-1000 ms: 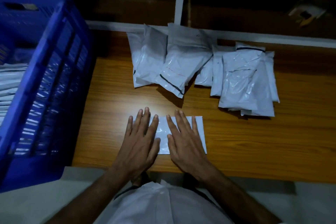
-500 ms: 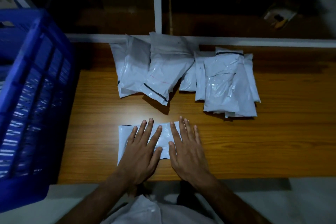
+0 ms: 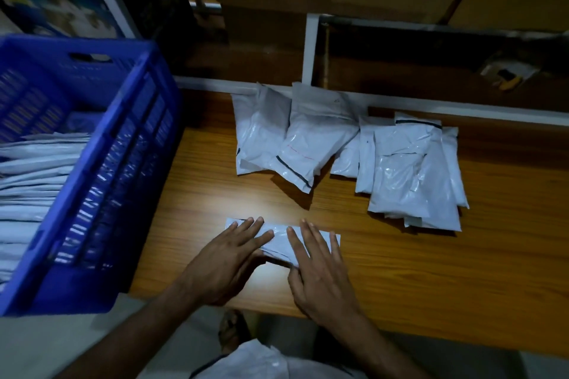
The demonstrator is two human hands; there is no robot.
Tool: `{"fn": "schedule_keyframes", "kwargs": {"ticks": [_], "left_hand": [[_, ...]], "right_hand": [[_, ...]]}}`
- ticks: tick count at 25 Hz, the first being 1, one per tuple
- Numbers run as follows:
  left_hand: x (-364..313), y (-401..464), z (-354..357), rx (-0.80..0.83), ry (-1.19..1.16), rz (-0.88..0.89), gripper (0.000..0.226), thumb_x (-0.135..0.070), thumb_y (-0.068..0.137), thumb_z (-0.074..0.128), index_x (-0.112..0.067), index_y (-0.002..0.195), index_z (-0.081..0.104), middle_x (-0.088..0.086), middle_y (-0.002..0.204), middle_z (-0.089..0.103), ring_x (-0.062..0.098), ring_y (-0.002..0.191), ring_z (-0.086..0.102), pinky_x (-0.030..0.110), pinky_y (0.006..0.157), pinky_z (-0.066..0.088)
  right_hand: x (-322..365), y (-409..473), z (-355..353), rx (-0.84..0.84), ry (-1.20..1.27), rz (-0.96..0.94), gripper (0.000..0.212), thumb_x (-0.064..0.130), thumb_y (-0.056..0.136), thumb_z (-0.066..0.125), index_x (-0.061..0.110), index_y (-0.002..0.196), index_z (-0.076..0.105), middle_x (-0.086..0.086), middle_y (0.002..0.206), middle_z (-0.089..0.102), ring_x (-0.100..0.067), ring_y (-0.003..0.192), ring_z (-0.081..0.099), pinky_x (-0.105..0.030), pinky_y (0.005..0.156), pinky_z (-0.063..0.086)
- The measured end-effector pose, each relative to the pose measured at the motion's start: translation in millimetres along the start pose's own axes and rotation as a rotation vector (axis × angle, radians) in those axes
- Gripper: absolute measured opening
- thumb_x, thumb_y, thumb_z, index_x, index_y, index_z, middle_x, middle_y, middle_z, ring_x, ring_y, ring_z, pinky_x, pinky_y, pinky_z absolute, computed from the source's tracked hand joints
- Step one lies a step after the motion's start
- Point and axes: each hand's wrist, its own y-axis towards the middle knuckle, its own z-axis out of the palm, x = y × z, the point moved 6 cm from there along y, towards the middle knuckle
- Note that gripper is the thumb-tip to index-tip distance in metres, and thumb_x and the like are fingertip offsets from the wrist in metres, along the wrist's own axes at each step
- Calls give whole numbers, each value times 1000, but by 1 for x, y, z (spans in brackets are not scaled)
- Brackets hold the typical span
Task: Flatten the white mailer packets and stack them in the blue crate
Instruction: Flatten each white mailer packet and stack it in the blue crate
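Seen from above, in dim light. The left hand (image 3: 229,258) and right hand (image 3: 318,268) lie side by side, fingers straight and spread, pressing down on one white mailer packet (image 3: 278,241) near the front edge of a wooden table (image 3: 431,271). The hands are close together but do not touch; neither grips anything.

Further back on the table, well apart from the hands, lie two loose heaps of puffy white packets still to be flattened: a left heap (image 3: 286,138) and a right heap (image 3: 412,175).

To the left stands the blue crate (image 3: 123,163), its slatted wall beside the table edge. Inside it, a stack of flattened packets (image 3: 37,181) already fills much of the visible part. The job looks well advanced, with several packets left.
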Motion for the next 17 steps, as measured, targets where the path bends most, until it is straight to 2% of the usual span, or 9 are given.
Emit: {"fn": "schedule_keyframes", "kwargs": {"ticks": [2,4,6,8,9,10,12,14,17], "left_hand": [[0,-4,-13,-11,15,-25,54,-54,110,11,-39,161,17,-4,169,12,11,157,9,36,128,12],[-2,-8,-31,-60,89,-43,56,-57,109,13,-38,161,17,-3,168,13,14,157,10,38,128,12],[-10,-11,-54,-125,221,-40,60,-57,107,35,-32,161,23,1,166,22,18,155,19,44,125,19],[-20,-9,-78,-184,306,-36,76,-35,92,69,-25,158,32,7,160,38,24,148,36,48,118,35],[-23,-6,-91,-218,330,-46,86,-22,81,78,-23,156,36,8,156,45,26,144,43,47,113,42],[-25,-4,-105,-255,344,-70,91,-12,75,82,-23,154,38,9,154,48,26,141,47,45,111,45],[-31,-2,-135,-354,384,-103,93,-3,76,82,-24,155,36,9,155,47,25,141,48,42,110,47],[-31,-6,-161,-415,436,-120,90,-4,81,79,-25,156,33,10,157,44,25,142,46,44,109,49],[-12,-22,-193,-447,519,-155,84,-12,86,74,-23,157,31,13,158,42,29,144,44,48,110,47]], "right_hand": [[9,8,-7,-30,-15,17,70,34,94,43,22,161,30,-10,167,34,-26,152,36,-57,122,32],[14,17,-23,-66,21,3,67,32,95,38,24,161,32,-8,166,36,-24,152,38,-55,122,33],[18,27,-45,-105,43,-34,68,30,94,38,25,161,32,-7,167,34,-22,154,33,-55,122,32],[23,39,-71,-152,36,-85,67,30,94,39,24,161,35,-7,166,36,-22,154,32,-55,122,32],[27,46,-83,-172,34,-108,67,31,94,39,23,160,37,-8,165,37,-23,154,34,-55,122,33],[31,53,-95,-193,28,-135,67,31,93,42,22,159,39,-9,164,39,-24,152,37,-54,121,33],[39,67,-119,-230,8,-190,74,27,86,62,19,157,43,-13,162,42,-29,148,43,-55,119,35],[51,83,-137,-260,-10,-252,91,19,72,80,16,156,45,-17,159,46,-32,144,49,-57,117,39],[83,105,-152,-293,-38,-338,97,14,63,87,13,153,50,-20,156,49,-35,141,52,-58,113,42]]}}
